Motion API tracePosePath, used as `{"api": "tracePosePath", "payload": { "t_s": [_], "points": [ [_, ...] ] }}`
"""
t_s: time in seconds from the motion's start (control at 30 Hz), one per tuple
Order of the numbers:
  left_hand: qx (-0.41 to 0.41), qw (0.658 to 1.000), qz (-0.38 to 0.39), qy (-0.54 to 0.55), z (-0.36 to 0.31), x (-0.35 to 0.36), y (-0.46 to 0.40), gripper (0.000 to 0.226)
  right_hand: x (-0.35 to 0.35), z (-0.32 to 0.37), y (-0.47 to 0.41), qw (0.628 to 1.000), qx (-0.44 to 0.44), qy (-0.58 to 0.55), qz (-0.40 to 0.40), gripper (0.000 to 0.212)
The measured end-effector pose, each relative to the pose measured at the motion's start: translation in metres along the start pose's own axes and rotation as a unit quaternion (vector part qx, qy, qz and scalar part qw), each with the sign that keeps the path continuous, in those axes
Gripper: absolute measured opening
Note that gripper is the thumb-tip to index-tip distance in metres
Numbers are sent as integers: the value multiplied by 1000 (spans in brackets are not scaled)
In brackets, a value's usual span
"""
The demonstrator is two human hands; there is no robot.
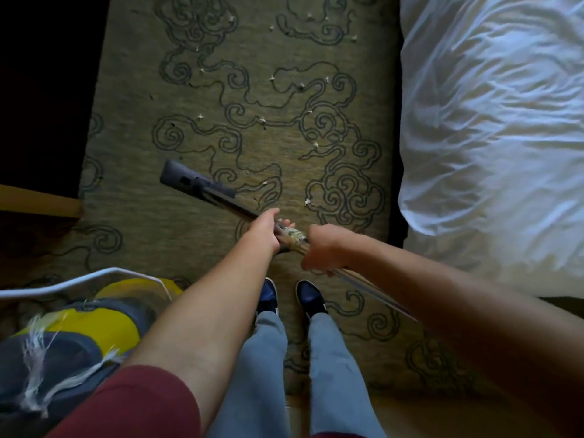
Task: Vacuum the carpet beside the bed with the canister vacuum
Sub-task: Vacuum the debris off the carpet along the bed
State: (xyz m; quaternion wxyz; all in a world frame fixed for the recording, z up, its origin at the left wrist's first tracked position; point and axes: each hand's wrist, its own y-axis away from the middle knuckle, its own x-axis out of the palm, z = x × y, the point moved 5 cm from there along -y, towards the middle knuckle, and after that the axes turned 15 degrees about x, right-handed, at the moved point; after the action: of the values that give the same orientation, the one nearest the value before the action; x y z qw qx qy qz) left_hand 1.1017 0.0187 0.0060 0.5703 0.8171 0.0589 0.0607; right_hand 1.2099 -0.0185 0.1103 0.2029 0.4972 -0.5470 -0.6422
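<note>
Both my hands grip the wand: left hand ahead, right hand behind, floor head on the carpet beyond.

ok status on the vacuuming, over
Both hands, left and right, grip wand. Head on carpet. White scraps ahead, path open.

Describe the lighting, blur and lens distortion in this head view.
Head view: light falls brightest on the white bedding, while the upper left corner is nearly black. The carpet is dim but its swirls and pale crumbs stay readable. The vacuum wand and canister look soft. The wide lens stretches both forearms at the frame's bottom.
</note>
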Motion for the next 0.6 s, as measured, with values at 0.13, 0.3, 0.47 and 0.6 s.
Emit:
{"api": "tracePosePath", "payload": {
  "t_s": [0.13, 0.3, 0.47, 0.6],
  "points": [
    [-22, 997, 37, -69, 17, 20, 3, 33, 5, -20, 16, 986, 13, 103, -129, 43],
    [-2, 993, 47, -112, 42, 28, 5, 36, 21, -33, 29, 991, 53, 84, -84, 48],
    [-4, 994, 54, -94, 60, 37, 13, 38, 29, -56, 35, 995, 101, -13, 14, 42],
    [-30, 993, 74, -85, 73, 50, 24, 34, 36, -84, 40, 983, 121, -117, 80, 34]
  ]
}}
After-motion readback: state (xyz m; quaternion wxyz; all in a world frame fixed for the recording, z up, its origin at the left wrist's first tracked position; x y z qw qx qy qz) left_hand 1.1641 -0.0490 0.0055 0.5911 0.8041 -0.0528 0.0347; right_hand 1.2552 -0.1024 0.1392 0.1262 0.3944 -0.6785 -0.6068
